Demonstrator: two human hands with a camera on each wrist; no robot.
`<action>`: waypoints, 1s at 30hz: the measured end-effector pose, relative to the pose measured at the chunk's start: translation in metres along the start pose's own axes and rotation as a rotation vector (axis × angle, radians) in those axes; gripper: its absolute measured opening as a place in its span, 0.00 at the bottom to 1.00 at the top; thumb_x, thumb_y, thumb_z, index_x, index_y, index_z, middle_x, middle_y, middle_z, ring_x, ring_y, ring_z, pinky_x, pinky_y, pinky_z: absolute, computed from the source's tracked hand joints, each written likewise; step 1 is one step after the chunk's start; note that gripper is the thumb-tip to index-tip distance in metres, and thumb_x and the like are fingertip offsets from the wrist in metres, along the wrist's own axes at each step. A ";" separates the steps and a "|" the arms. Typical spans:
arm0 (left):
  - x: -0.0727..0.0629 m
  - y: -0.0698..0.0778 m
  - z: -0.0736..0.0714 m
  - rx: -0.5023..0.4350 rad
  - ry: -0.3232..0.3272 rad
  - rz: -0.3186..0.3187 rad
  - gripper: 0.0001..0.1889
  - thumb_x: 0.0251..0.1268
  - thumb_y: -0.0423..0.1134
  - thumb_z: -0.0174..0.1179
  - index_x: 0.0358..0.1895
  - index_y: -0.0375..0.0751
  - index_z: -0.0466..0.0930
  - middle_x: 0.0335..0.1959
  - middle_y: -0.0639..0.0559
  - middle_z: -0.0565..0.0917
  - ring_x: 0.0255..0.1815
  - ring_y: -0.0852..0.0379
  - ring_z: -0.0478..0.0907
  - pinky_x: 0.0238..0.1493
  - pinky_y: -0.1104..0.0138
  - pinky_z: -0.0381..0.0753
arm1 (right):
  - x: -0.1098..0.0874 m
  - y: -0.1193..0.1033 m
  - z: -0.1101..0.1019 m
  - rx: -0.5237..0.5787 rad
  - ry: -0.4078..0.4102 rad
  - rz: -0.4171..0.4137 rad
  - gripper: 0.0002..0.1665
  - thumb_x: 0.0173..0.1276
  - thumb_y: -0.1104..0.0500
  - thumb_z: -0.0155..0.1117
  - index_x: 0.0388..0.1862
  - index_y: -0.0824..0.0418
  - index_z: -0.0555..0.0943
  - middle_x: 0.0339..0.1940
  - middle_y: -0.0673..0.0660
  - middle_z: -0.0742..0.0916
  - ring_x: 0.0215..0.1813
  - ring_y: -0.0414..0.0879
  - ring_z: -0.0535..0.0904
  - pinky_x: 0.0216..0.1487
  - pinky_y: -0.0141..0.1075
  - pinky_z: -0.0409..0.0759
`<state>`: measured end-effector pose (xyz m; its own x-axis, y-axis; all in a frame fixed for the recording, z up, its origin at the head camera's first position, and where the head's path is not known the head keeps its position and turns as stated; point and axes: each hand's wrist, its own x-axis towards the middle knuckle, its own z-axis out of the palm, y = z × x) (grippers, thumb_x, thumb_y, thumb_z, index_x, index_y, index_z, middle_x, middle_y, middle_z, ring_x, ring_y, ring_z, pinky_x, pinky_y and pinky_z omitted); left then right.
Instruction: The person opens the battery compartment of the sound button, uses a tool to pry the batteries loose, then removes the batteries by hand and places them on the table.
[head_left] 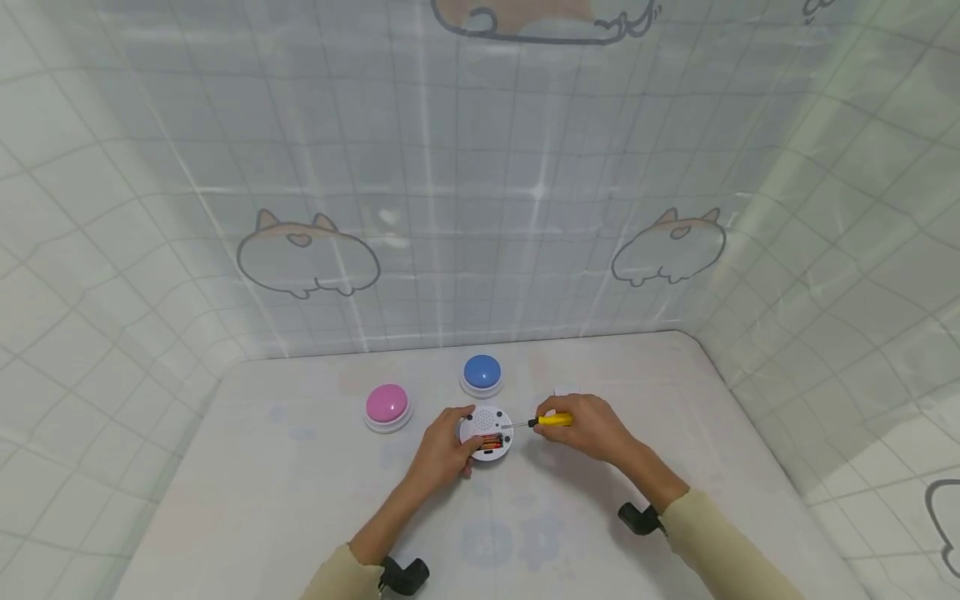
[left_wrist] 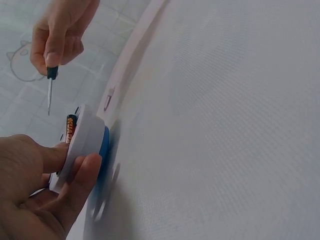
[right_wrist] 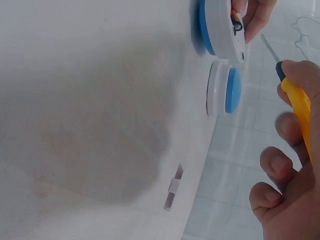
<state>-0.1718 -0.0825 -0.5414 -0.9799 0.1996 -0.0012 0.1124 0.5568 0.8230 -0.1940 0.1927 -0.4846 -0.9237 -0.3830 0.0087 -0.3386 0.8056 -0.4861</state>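
Observation:
My left hand (head_left: 438, 450) holds a round push-button device (head_left: 484, 422) upside down, its white base facing up. Thumb and fingers pinch its rim; the blue dome (right_wrist: 202, 27) faces the table in the right wrist view. Batteries (head_left: 491, 442) lie in the uncovered compartment, partly under the thumb. In my right hand (head_left: 591, 427), thumb and fingers grip a screwdriver (head_left: 555, 420) with a yellow handle and black collar. Its thin metal shaft points left towards the base. The left wrist view shows the screwdriver's tip (left_wrist: 49, 111) apart from the device.
Behind the device stands an upright blue push button (head_left: 482, 372); a pink push button (head_left: 387, 404) is to the left. A small flat piece (right_wrist: 173, 186) lies on the white table (head_left: 300, 500) near its back edge. Patterned sheeting (head_left: 480, 208) surrounds the back and sides.

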 end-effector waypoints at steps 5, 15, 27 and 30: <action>0.001 0.000 0.000 0.004 0.001 0.007 0.30 0.67 0.39 0.67 0.71 0.40 0.69 0.56 0.46 0.76 0.15 0.62 0.79 0.24 0.69 0.77 | -0.002 -0.001 0.000 -0.029 -0.015 -0.019 0.11 0.64 0.42 0.72 0.43 0.38 0.85 0.30 0.37 0.83 0.34 0.39 0.74 0.40 0.38 0.72; 0.001 0.001 0.000 0.022 0.006 -0.011 0.31 0.67 0.40 0.67 0.71 0.41 0.70 0.60 0.47 0.75 0.17 0.63 0.79 0.26 0.70 0.77 | -0.003 -0.007 0.000 0.001 -0.063 -0.072 0.11 0.62 0.45 0.73 0.44 0.37 0.88 0.39 0.35 0.87 0.39 0.37 0.76 0.44 0.39 0.74; -0.001 0.001 0.001 -0.015 0.003 0.010 0.30 0.66 0.38 0.68 0.70 0.39 0.69 0.57 0.45 0.75 0.16 0.60 0.80 0.22 0.69 0.77 | -0.004 -0.015 0.002 -0.183 -0.055 -0.149 0.13 0.61 0.44 0.72 0.44 0.40 0.91 0.37 0.37 0.90 0.32 0.29 0.75 0.36 0.31 0.71; -0.001 0.001 0.001 -0.016 0.001 0.001 0.30 0.67 0.38 0.68 0.70 0.39 0.69 0.58 0.45 0.75 0.16 0.60 0.80 0.22 0.69 0.77 | -0.004 -0.015 0.004 -0.198 -0.036 -0.155 0.13 0.60 0.45 0.73 0.44 0.41 0.92 0.38 0.38 0.91 0.31 0.30 0.74 0.36 0.31 0.72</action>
<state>-0.1704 -0.0813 -0.5414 -0.9800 0.1990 0.0005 0.1109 0.5440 0.8317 -0.1846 0.1804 -0.4806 -0.8521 -0.5222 0.0366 -0.5076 0.8072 -0.3011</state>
